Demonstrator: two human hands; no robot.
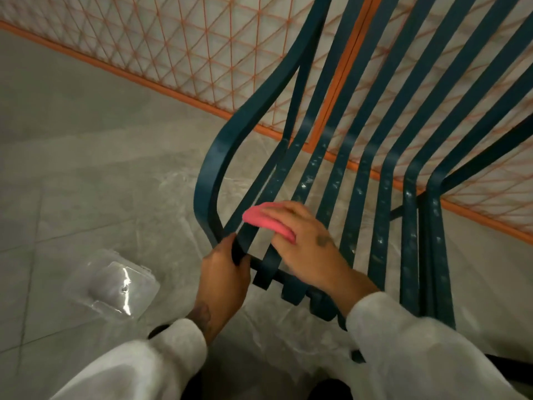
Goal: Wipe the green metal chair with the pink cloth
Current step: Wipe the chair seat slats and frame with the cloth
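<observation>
**Cloth on the seat slats, other hand steadying the frame**

The right hand (305, 241) lies on the seat of the green metal chair (213, 168). Its fingers (284, 210) are held together and gently curved over the pink cloth (268, 223), pressing it onto the slats near the seat's left edge. The thumb runs along the cloth's near side, so the cloth sits gripped between thumb and fingers. Motion blur softens the fingertips. The cloth pokes out just past those fingertips and along their lower edge.

Just left of and below the cloth, the left hand (225, 272) grips the chair's front corner. Its fingers are curled under the dark rail and the thumb rests on top.

Pale specks dot the slats to the right of the right-hand fingers and beyond them. Both arms wear light sleeves (418, 356).

Well to the left of the left-hand fingers, a clear plastic container (115, 284) lies on the grey tiled floor (86, 140). Far beyond both hands, behind the chair's back, runs an orange mesh fence (202, 39).
</observation>
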